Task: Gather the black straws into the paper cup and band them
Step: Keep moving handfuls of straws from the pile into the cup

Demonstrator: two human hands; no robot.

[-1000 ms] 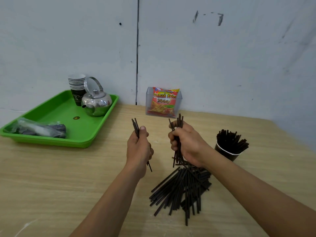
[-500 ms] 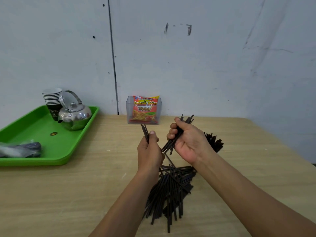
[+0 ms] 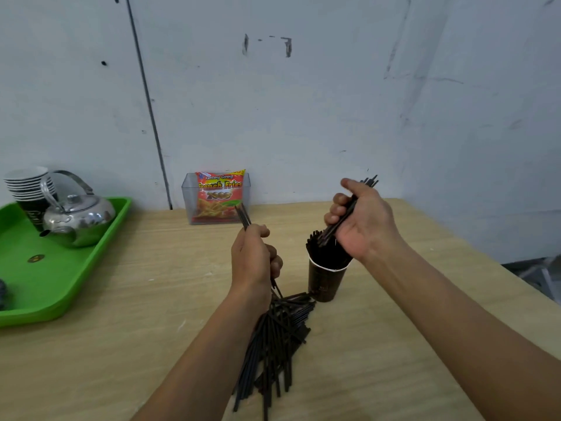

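The paper cup (image 3: 326, 281) stands upright about mid-bench, a little toward the right edge, already crowded with black straws (image 3: 320, 252). Our right hand (image 3: 362, 220) hangs just above its rim, fingers curled tight round a slanted bundle (image 3: 331, 232) whose lower ends meet the ones in the cup. Our left hand (image 3: 253, 259) is closed round a few more straws (image 3: 243, 214), held nearly upright. A loose pile (image 3: 279, 338) runs from the cup's foot toward the near edge of the bench (image 3: 121, 329).

Neither hand steadies the cup. We judge that a slanted entry could catch the bundle on the packed straws, so pushing down might tip the light cup or scatter its contents. A slackened grip could let straws slide out past the rim. We see no band. A tray (image 3: 60, 293) with a kettle (image 3: 77, 220) sits at the far left corner.
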